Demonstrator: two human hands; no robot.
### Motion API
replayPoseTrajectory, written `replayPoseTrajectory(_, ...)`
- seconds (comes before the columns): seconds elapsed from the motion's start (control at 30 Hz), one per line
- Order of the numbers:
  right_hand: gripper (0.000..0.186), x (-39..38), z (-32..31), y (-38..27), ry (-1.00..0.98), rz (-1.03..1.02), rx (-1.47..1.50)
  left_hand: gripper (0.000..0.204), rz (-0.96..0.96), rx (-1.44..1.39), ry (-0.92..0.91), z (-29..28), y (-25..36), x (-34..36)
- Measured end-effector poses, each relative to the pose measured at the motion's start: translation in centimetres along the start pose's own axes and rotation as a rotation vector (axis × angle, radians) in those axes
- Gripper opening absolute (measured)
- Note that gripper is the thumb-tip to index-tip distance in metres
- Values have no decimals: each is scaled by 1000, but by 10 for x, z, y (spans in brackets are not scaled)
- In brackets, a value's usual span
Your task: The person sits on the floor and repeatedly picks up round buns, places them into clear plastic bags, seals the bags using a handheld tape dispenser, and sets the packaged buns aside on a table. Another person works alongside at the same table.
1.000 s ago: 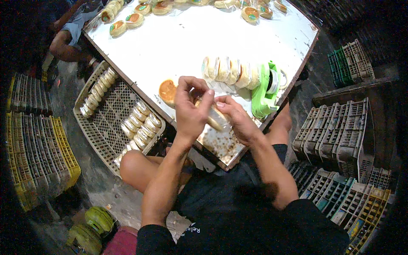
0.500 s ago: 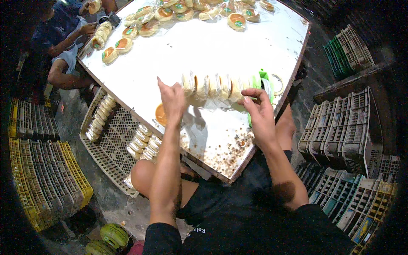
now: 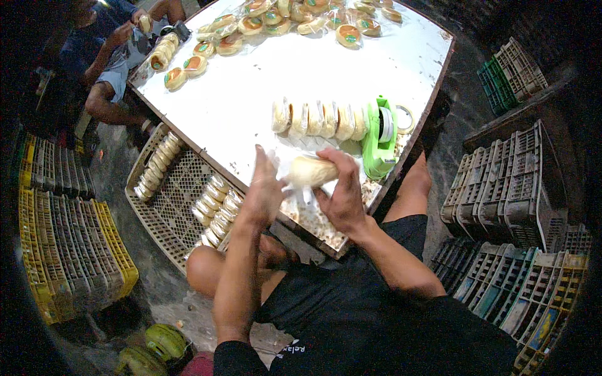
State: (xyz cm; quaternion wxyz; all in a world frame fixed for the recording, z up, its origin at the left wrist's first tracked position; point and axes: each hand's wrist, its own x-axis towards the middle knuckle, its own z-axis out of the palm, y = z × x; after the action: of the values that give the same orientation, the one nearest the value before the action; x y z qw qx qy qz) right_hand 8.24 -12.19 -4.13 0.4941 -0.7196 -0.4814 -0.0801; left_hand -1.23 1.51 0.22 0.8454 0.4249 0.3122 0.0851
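Observation:
A pale round bun (image 3: pixel 311 172), smeared by motion, is in my right hand (image 3: pixel 347 199) over the near corner of the table. My fingers and thumb grip its right side. My left hand (image 3: pixel 258 197) is beside the bun's left side, blurred, with fingers stretched up and the thumb apart; whether it touches the bun is unclear. Just beyond stands a row of clear-wrapped buns (image 3: pixel 322 120) on edge, side by side. A green tape dispenser (image 3: pixel 380 141) with a white roll stands at the row's right end.
Many wrapped buns (image 3: pixel 251 25) lie along the far side of the white table (image 3: pixel 219 100). Left of it, a plastic crate (image 3: pixel 188 175) holds rows of packed buns. Another person (image 3: pixel 106 53) sits far left, handling a bun. Stacked crates (image 3: pixel 75 244) flank both sides; watermelons (image 3: pixel 164 341) lie lower left.
My right hand has come down and left from the row's end and now grips a bun. The lone brown-topped bun beside my left hand no longer shows on the table.

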Motion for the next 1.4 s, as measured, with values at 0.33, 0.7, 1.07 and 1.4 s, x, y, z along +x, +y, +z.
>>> replayPoseTrajectory(0.33,47,10,-43,27,-188,932,1188,35,174,136,-101,3,-40,16)
replayPoseTrajectory(0.7,14,72,-25,-29,-66,143,482,31,1104,677,335,11,-9,4)
replayPoseTrajectory(1.07,14,71,-7,-49,31,427,1036,24,893,216,474,13,4,-9)
replayPoseTrajectory(1.4,15,66,-4,-64,84,444,844,27,779,563,372,31,2,-32)
